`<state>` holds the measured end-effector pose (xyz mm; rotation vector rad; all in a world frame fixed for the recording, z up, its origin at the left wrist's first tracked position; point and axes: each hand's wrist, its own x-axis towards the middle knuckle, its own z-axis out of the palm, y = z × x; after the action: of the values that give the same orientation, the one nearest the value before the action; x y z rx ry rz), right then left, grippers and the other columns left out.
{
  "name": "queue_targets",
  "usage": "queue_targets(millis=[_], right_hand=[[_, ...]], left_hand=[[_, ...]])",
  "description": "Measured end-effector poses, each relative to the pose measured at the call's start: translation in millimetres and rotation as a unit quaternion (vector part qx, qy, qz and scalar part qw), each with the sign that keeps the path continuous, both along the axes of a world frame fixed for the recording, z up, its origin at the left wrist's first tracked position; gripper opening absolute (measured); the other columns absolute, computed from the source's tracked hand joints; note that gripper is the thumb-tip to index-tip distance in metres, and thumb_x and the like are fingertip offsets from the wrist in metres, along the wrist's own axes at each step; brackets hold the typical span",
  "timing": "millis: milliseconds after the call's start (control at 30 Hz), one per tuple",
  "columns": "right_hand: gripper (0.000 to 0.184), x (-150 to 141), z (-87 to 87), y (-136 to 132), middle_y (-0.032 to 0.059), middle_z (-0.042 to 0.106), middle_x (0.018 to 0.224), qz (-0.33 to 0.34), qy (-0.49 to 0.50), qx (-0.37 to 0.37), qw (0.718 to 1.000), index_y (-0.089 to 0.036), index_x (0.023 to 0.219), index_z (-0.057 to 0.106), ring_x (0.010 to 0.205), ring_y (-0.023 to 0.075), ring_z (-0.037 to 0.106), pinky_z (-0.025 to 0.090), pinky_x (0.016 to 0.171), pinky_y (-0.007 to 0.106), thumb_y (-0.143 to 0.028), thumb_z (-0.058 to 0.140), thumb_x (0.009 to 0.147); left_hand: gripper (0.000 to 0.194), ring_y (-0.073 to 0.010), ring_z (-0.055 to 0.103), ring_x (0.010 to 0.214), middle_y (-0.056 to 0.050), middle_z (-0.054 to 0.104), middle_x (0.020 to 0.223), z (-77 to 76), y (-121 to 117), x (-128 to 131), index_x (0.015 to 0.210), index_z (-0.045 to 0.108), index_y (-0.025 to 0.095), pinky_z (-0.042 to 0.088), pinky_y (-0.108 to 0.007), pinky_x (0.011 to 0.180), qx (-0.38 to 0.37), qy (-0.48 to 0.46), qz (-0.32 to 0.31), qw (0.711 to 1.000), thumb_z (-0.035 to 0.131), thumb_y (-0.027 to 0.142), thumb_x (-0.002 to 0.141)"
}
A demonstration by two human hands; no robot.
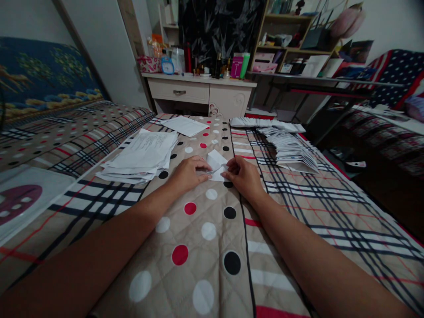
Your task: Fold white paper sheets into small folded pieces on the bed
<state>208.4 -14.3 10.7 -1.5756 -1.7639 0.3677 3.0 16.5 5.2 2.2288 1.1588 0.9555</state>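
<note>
A small folded sheet of white paper (216, 158) lies on the bedspread between my hands, with a flap raised toward the far side. My left hand (190, 173) pinches its left edge between thumb and fingers. On the right edge, my right hand (244, 174) grips the paper with thumb and curled fingers. To the left sits a stack of printed paper sheets (142, 152), and beyond it a separate white sheet (185, 126). Over on the right, a fanned row of folded papers (291, 152) stretches away, with another row of folded papers (265, 123) behind it.
The quilted bedspread (212, 229) has dots and plaid stripes. At the far end stands a white dresser (194, 92) with bottles and boxes on top. A clear plastic bag (56, 179) with a purple print lies at left. A shelf desk (318, 79) stands back right.
</note>
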Motion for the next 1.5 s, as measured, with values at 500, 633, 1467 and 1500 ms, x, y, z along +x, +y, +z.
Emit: queue_targets(millis=[500,633,1467,1500], right_hand=[[0.01,-4.3,7.4,0.5,0.0023,0.072,0.084,-0.036,-0.14,0.013,0.989,-0.021,0.086,0.07,0.075,0.0187,0.062,0.034,0.061,0.028,-0.028,0.07,0.079],[0.011,-6.8,9.5,-1.8,0.003,0.072,0.088,0.006,-0.183,0.026,0.983,-0.022,0.084,0.073,0.08,0.0189,0.063,0.034,0.064,0.029,-0.021,0.062,0.083],[0.027,-36.6,21.9,-32.6,0.0132,0.068,0.101,0.071,-0.364,0.039,0.928,-0.016,0.101,0.071,0.093,0.0262,0.06,0.042,0.064,0.033,-0.008,0.05,0.087],[0.026,-35.3,22.0,-31.7,0.0123,0.069,0.1,0.075,-0.362,0.041,0.928,-0.017,0.098,0.072,0.092,0.0256,0.06,0.042,0.063,0.033,-0.008,0.05,0.087]], left_hand=[[0.015,-0.0195,0.062,0.094,-0.005,0.066,0.101,0.8,-0.1,-0.7,0.091,0.079,0.022,0.052,-0.036,0.086,0.056,0.07,-0.037,0.995,0.075,0.025,0.077],[0.03,-0.0205,0.063,0.095,-0.004,0.066,0.105,0.3,-4.1,3.0,0.106,0.076,0.025,0.052,-0.037,0.086,0.055,0.076,0.003,0.996,0.075,0.023,0.076],[0.033,-0.0171,0.068,0.095,-0.005,0.073,0.099,-2.0,11.8,-12.2,0.089,0.078,0.022,0.054,-0.036,0.091,0.06,-0.001,-0.096,0.994,0.054,0.003,0.078],[0.033,-0.0173,0.067,0.095,-0.005,0.074,0.099,-2.2,11.6,-12.1,0.089,0.078,0.023,0.053,-0.036,0.09,0.077,0.008,-0.099,0.992,0.054,0.003,0.078]])
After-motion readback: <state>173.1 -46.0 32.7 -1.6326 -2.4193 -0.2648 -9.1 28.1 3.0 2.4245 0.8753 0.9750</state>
